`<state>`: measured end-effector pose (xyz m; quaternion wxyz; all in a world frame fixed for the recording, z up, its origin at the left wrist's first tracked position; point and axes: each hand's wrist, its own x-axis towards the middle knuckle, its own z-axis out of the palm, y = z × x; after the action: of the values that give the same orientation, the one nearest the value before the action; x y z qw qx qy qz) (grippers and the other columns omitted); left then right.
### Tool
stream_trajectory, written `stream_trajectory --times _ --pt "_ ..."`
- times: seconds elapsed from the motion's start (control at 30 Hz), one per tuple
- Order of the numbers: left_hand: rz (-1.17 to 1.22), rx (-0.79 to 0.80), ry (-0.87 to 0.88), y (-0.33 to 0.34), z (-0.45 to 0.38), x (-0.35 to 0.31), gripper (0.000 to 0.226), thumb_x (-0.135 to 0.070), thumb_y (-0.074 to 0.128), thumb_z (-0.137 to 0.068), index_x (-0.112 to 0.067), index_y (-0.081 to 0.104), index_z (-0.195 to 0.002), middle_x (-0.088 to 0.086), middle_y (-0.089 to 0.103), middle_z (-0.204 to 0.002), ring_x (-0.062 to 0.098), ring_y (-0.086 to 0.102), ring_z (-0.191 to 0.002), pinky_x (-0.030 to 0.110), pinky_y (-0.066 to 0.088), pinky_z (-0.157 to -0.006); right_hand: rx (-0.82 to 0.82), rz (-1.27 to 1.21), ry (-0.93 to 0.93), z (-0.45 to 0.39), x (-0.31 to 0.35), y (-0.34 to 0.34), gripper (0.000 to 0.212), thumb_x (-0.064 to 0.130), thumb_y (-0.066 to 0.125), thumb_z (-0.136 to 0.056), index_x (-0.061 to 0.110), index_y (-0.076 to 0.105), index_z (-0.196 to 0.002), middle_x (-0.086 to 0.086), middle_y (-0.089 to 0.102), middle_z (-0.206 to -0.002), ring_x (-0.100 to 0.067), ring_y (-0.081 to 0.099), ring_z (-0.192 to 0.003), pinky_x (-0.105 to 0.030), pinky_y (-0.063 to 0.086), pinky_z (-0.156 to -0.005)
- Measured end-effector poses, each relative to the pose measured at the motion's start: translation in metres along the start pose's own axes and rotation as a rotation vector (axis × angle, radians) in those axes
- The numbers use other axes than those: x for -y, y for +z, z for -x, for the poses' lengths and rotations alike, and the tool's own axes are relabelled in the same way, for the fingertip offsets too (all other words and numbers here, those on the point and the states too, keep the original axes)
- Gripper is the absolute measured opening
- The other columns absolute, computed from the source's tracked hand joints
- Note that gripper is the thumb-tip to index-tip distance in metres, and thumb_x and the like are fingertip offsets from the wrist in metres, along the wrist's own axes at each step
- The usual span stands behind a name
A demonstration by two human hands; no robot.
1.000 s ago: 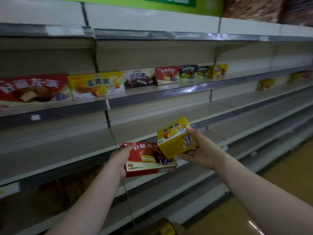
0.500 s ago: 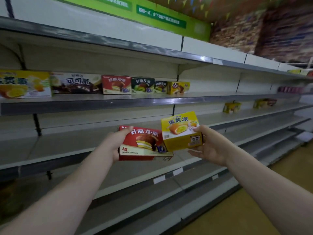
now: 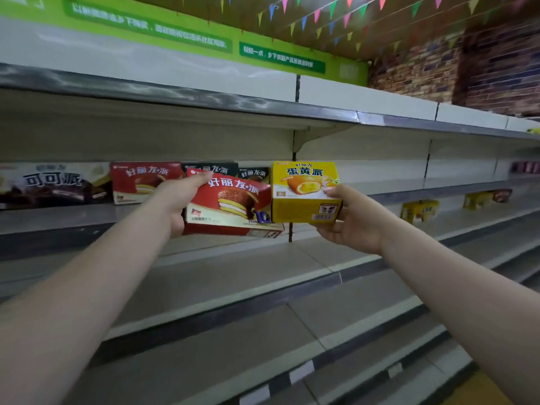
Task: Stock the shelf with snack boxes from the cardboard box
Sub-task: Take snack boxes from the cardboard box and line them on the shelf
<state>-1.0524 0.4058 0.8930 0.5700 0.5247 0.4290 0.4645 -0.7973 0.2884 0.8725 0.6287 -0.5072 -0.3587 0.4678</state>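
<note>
My left hand [image 3: 175,200] grips a red snack box [image 3: 230,200] by its left end, tilted, in front of the stocked shelf [image 3: 73,220]. My right hand [image 3: 350,220] holds a smaller yellow snack box [image 3: 304,191] from its right side and underneath, upright, just right of the red one. Both boxes hang in the air at the height of the row on that shelf. The row holds a dark cocoa box [image 3: 55,184], a red box [image 3: 140,181] and dark boxes [image 3: 222,168] partly hidden behind the held ones. The cardboard box is out of view.
Bare grey shelves [image 3: 263,276] run below and to the right. A few yellow boxes [image 3: 418,210] sit further right on a lower shelf. An upper shelf edge [image 3: 204,100] overhangs the row. A green sign and a brick wall are above.
Both hands have lifted their boxes from below the stocked shelf up to its level and closer to it. My view has turned up and to the right along the shelving.
</note>
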Motion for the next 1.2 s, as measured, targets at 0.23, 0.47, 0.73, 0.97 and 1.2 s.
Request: stream_trajectory --times 0.23,0.47,0.73,0.97,1.2 --pt "0.025 -0.084 0.036 0.043 -0.081 -0.036 0.033 -0.034 0.071 -0.085 -0.009 0.058 -0.103 0.013 0.071 -0.073 0.023 0.068 -0.046 0.035 0.052 -0.036 0.159 0.112 -0.057 -0.107 0.056 -0.037 0.022 0.025 0.067 -0.084 0.015 0.062 -0.102 -0.008 0.066 -0.097 -0.025 0.065 -0.093 -0.028 0.058 -0.072" --pt "0.144 -0.213 0.075 0.084 -0.137 -0.038 0.025 -0.037 0.061 -0.093 -0.013 0.057 -0.089 0.007 0.066 -0.049 0.022 0.064 -0.038 0.035 0.046 -0.029 0.132 0.106 -0.063 -0.207 0.102 -0.107 0.022 0.011 0.066 -0.085 0.008 0.059 -0.106 -0.017 0.061 -0.110 -0.029 0.065 -0.096 -0.041 0.055 -0.089" --pt "0.074 -0.282 0.138 0.156 -0.186 -0.018 0.034 -0.043 0.069 -0.084 -0.015 0.062 -0.101 0.006 0.073 -0.067 0.023 0.070 -0.053 0.035 0.055 -0.042 0.164 0.590 -0.009 -0.308 0.111 -0.194 0.025 0.019 0.063 -0.089 0.013 0.060 -0.112 -0.007 0.063 -0.105 -0.028 0.061 -0.097 -0.052 0.040 -0.090" --pt "0.135 -0.456 0.135 0.210 -0.207 -0.015 0.031 -0.040 0.072 -0.082 -0.018 0.060 -0.099 0.010 0.071 -0.094 0.028 0.071 -0.071 0.042 0.059 -0.050 0.312 0.715 0.029 -0.354 0.112 -0.224 0.022 0.003 0.065 -0.087 0.014 0.058 -0.105 -0.010 0.059 -0.118 -0.030 0.049 -0.120 -0.057 0.027 -0.109" --pt "0.081 -0.487 0.137 0.232 -0.214 0.005 0.044 -0.040 0.075 -0.080 -0.014 0.060 -0.113 0.010 0.073 -0.084 0.023 0.070 -0.055 0.039 0.059 -0.054 0.331 0.721 -0.036 -0.383 0.092 -0.199 0.056 0.000 0.068 -0.085 0.006 0.045 -0.135 -0.010 0.059 -0.130 -0.022 0.053 -0.113 -0.046 0.032 -0.111"
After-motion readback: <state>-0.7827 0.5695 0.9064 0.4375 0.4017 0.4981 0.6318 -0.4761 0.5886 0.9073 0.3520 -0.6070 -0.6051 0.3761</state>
